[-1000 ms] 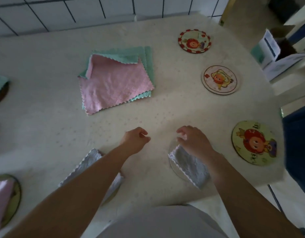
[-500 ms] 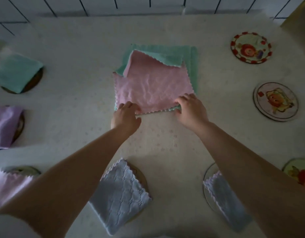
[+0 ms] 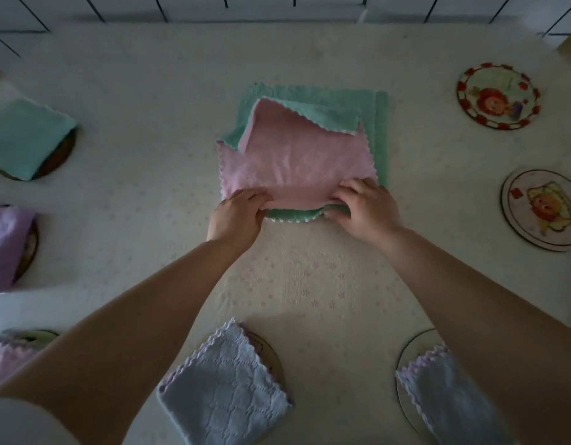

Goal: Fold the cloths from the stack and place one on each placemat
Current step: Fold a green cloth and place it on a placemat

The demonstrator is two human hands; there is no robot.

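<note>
A pale flower-print tablecloth (image 3: 310,277) is covering the table, with the cloth stack (image 3: 379,133) lying at its middle. Both hands are pinching the near edge of the pink cloth (image 3: 297,162) topping the stack: the left hand (image 3: 237,216) is gripping its near-left corner, the right hand (image 3: 367,208) its near-right corner. Right of the stack, two bare placemats (image 3: 497,94) are lying. Left of the stack and nearer the person, folded cloths (image 3: 223,387) are sitting on placemats.

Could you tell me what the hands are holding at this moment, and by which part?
Both hands, left and right, pinch the pink cloth along its near edge, one at each near corner, atop the green cloth.
</note>
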